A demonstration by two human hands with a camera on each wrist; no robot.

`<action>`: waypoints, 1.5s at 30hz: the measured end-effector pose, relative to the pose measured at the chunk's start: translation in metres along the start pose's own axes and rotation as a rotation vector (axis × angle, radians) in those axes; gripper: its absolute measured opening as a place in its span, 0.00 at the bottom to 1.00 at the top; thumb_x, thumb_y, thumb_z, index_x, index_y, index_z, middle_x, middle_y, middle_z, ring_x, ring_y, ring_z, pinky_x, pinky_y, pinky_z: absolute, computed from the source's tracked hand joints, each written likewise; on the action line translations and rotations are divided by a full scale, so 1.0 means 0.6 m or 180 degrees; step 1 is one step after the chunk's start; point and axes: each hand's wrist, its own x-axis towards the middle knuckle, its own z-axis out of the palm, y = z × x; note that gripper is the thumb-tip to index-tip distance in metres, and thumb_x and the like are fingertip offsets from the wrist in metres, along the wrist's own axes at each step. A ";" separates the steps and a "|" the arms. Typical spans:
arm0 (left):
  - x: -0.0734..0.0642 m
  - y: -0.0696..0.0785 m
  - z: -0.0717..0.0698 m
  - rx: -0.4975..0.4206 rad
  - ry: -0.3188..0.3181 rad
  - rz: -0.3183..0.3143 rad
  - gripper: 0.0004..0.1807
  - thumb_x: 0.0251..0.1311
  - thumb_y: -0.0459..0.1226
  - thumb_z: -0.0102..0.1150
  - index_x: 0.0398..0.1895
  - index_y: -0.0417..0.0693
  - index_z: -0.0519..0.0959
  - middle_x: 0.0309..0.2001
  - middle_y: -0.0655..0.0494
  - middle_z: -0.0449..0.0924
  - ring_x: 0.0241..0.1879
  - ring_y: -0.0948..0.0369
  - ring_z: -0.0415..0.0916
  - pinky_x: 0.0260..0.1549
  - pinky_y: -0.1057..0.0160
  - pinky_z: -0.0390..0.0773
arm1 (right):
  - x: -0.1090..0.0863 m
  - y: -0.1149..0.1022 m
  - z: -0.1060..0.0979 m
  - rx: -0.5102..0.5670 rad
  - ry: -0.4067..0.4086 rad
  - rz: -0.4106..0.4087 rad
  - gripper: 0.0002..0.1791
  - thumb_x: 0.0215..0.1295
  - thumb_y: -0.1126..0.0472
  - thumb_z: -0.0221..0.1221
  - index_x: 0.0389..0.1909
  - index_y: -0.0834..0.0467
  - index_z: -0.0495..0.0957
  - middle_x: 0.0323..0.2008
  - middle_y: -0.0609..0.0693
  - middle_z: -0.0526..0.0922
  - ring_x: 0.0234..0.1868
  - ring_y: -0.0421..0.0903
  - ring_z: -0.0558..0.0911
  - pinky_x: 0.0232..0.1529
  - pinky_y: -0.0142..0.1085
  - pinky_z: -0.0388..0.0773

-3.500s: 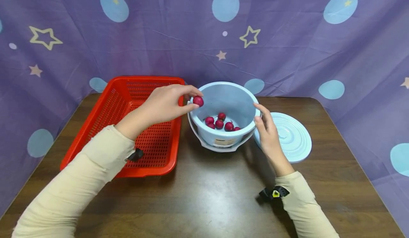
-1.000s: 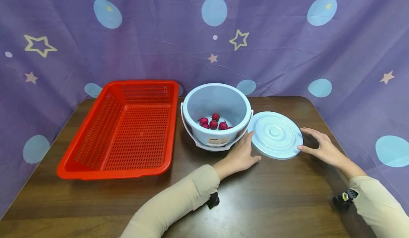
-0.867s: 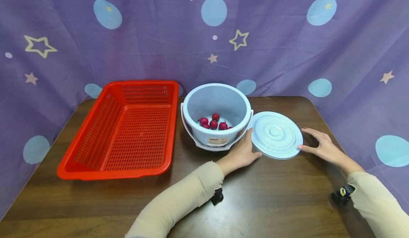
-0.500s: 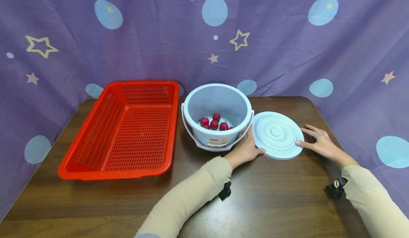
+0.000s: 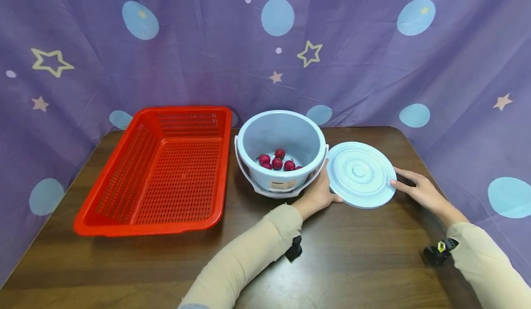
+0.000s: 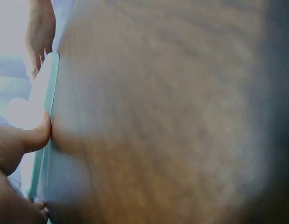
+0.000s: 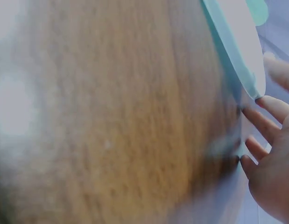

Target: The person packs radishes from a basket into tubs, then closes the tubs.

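The pale blue round lid (image 5: 358, 173) is beside the bucket, its right side tipped slightly up from the table. My left hand (image 5: 318, 194) grips its left edge, between bucket and lid, the thumb on the rim; the fingers are partly hidden. At the opposite edge my right hand (image 5: 423, 191) pinches the rim, and the right wrist view has the fingertips at and under the lid's raised edge (image 7: 247, 81). The light blue bucket (image 5: 257, 173) stands uncovered with several red radishes (image 5: 277, 163) on its bottom, its handle hanging down in front.
A red slotted plastic basket (image 5: 153, 228) stands on the left of the brown wooden table (image 5: 340, 263). Behind the table hangs a purple curtain (image 5: 199, 60) with stars and blue ovals. The bucket sits close between basket and lid.
Earlier the left hand held a radish over the bucket and the right held the bucket's rim. Both hands then moved to the lid, whose right side has now risen slightly.
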 end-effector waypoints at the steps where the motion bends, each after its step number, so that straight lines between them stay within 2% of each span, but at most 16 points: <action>1: 0.000 0.000 -0.001 -0.0001 -0.0009 0.0005 0.64 0.43 0.42 0.81 0.77 0.37 0.46 0.78 0.45 0.44 0.77 0.53 0.39 0.72 0.63 0.41 | -0.003 -0.001 0.000 0.0000 0.0045 0.0047 0.37 0.70 0.48 0.59 0.71 0.66 0.62 0.64 0.73 0.68 0.66 0.69 0.65 0.60 0.60 0.62; 4: 0.000 0.001 -0.003 -0.0222 0.0025 0.0165 0.62 0.43 0.40 0.80 0.76 0.36 0.47 0.78 0.44 0.43 0.76 0.54 0.42 0.71 0.65 0.43 | -0.013 -0.003 -0.001 0.0003 0.0286 0.0145 0.36 0.70 0.46 0.59 0.71 0.63 0.65 0.55 0.66 0.79 0.54 0.43 0.78 0.53 0.37 0.70; 6: 0.001 0.003 -0.004 -0.0402 0.0074 0.0287 0.62 0.43 0.40 0.80 0.76 0.35 0.48 0.78 0.43 0.45 0.76 0.55 0.45 0.70 0.67 0.45 | -0.022 -0.005 -0.005 0.0095 0.0488 0.0155 0.35 0.70 0.47 0.59 0.70 0.63 0.66 0.45 0.52 0.84 0.45 0.28 0.74 0.45 0.26 0.68; 8: 0.000 0.007 -0.004 -0.0547 0.0110 0.0382 0.62 0.43 0.40 0.81 0.76 0.36 0.47 0.77 0.43 0.46 0.76 0.56 0.46 0.70 0.68 0.47 | -0.033 -0.010 -0.011 0.0308 0.0683 0.0155 0.34 0.70 0.49 0.60 0.70 0.63 0.67 0.39 0.40 0.82 0.39 0.20 0.70 0.39 0.19 0.66; 10: -0.002 0.013 -0.005 -0.0606 0.0162 0.0435 0.62 0.44 0.42 0.81 0.76 0.38 0.47 0.76 0.42 0.50 0.75 0.57 0.47 0.69 0.68 0.49 | -0.045 -0.017 -0.017 0.0608 0.0857 0.0143 0.31 0.70 0.52 0.61 0.70 0.60 0.68 0.35 0.30 0.79 0.39 0.22 0.72 0.38 0.17 0.66; 12: -0.004 0.019 -0.006 -0.0639 0.0218 0.0517 0.63 0.43 0.44 0.81 0.77 0.40 0.47 0.76 0.44 0.51 0.76 0.58 0.45 0.69 0.68 0.49 | -0.057 -0.026 -0.023 0.0852 0.1077 0.0059 0.29 0.70 0.56 0.61 0.69 0.57 0.70 0.33 0.26 0.78 0.38 0.24 0.74 0.38 0.17 0.66; 15: -0.010 0.032 -0.012 -0.0624 0.0356 0.0676 0.64 0.42 0.46 0.81 0.77 0.41 0.49 0.77 0.47 0.51 0.76 0.58 0.43 0.70 0.65 0.49 | -0.072 -0.040 -0.031 0.1223 0.1393 -0.0139 0.25 0.69 0.63 0.59 0.67 0.55 0.73 0.33 0.29 0.80 0.38 0.26 0.76 0.39 0.17 0.67; 19: -0.024 0.052 -0.021 -0.0709 0.0507 0.0819 0.65 0.40 0.48 0.82 0.78 0.45 0.49 0.77 0.53 0.50 0.76 0.59 0.42 0.71 0.59 0.50 | -0.085 -0.061 -0.038 0.1929 0.1835 -0.0484 0.21 0.68 0.72 0.56 0.61 0.61 0.77 0.33 0.37 0.84 0.36 0.30 0.80 0.42 0.19 0.70; 21: -0.032 0.063 -0.026 -0.0760 0.0566 0.0856 0.65 0.40 0.50 0.82 0.79 0.48 0.49 0.78 0.57 0.49 0.76 0.61 0.42 0.71 0.57 0.51 | -0.088 -0.072 -0.041 0.2400 0.2005 -0.0753 0.20 0.66 0.75 0.54 0.58 0.67 0.78 0.34 0.42 0.85 0.36 0.33 0.81 0.42 0.21 0.71; 24: -0.044 0.078 -0.036 -0.0675 0.0737 0.0939 0.66 0.39 0.52 0.82 0.79 0.52 0.48 0.77 0.61 0.48 0.75 0.64 0.47 0.71 0.57 0.51 | -0.088 -0.084 -0.043 0.2842 0.2140 -0.1227 0.19 0.66 0.78 0.52 0.57 0.74 0.75 0.38 0.50 0.87 0.39 0.38 0.83 0.44 0.23 0.74; 28: -0.058 0.095 -0.056 -0.0447 0.1020 0.1093 0.66 0.37 0.55 0.81 0.79 0.52 0.50 0.77 0.63 0.50 0.74 0.65 0.49 0.71 0.58 0.49 | -0.084 -0.096 -0.044 0.3130 0.2208 -0.1715 0.18 0.66 0.77 0.52 0.56 0.79 0.72 0.46 0.57 0.86 0.45 0.44 0.83 0.48 0.26 0.75; 30: -0.065 0.101 -0.070 -0.0525 0.1067 0.1171 0.66 0.37 0.54 0.82 0.78 0.52 0.51 0.77 0.63 0.50 0.74 0.64 0.49 0.71 0.58 0.48 | -0.082 -0.103 -0.043 0.3193 0.2243 -0.1829 0.19 0.66 0.75 0.54 0.56 0.80 0.72 0.49 0.59 0.84 0.48 0.46 0.82 0.49 0.27 0.75; 35: -0.083 0.112 -0.117 -0.1026 0.0979 0.1270 0.63 0.40 0.47 0.82 0.78 0.52 0.51 0.77 0.60 0.50 0.75 0.64 0.46 0.71 0.57 0.50 | -0.076 -0.131 -0.035 0.3442 0.2262 -0.1920 0.22 0.65 0.68 0.59 0.55 0.80 0.73 0.51 0.62 0.83 0.48 0.48 0.82 0.46 0.28 0.77; 38: -0.095 0.114 -0.148 -0.1276 0.0899 0.1254 0.62 0.43 0.44 0.81 0.79 0.53 0.51 0.78 0.64 0.47 0.75 0.66 0.44 0.68 0.56 0.59 | -0.070 -0.153 -0.027 0.3564 0.2204 -0.1987 0.24 0.64 0.66 0.60 0.55 0.79 0.73 0.51 0.62 0.82 0.48 0.48 0.82 0.45 0.29 0.77; 41: -0.106 0.109 -0.178 -0.1353 0.0879 0.1212 0.60 0.46 0.43 0.80 0.79 0.55 0.50 0.77 0.67 0.45 0.75 0.66 0.44 0.65 0.59 0.65 | -0.061 -0.177 -0.017 0.3613 0.2062 -0.2092 0.25 0.65 0.64 0.59 0.57 0.78 0.73 0.53 0.62 0.81 0.50 0.48 0.80 0.47 0.29 0.75; 45: -0.115 0.092 -0.213 -0.1279 0.0977 0.1143 0.59 0.46 0.42 0.80 0.79 0.53 0.51 0.77 0.66 0.47 0.71 0.65 0.51 0.60 0.60 0.68 | -0.047 -0.204 0.001 0.3653 0.1802 -0.2231 0.26 0.66 0.62 0.59 0.60 0.75 0.72 0.56 0.61 0.80 0.52 0.48 0.80 0.50 0.30 0.74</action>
